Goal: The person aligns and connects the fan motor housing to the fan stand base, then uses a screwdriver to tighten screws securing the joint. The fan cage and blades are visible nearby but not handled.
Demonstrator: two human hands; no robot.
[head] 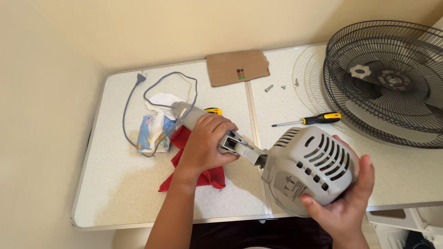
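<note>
While both hands work above a pale speckled worktop (115, 193), a grey plastic fan motor housing (314, 170) with slotted vents sits cupped in the right hand (346, 203), fingers closed round its rounded back. Its grey neck (240, 147) runs leftward into the left hand (207, 143), whose grip is wrapped firmly around it. A red cloth (203, 177) lies beneath, a screwdriver (309, 121) and black fan guard (387, 83) beyond.

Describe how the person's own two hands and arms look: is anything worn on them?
Both are bare. The left hand and its forearm show no sleeve, glove, watch or ring. The right hand is also ungloved, with no ring or bracelet in view; only its wrist shows. Fingernails are short and unpainted.
</note>
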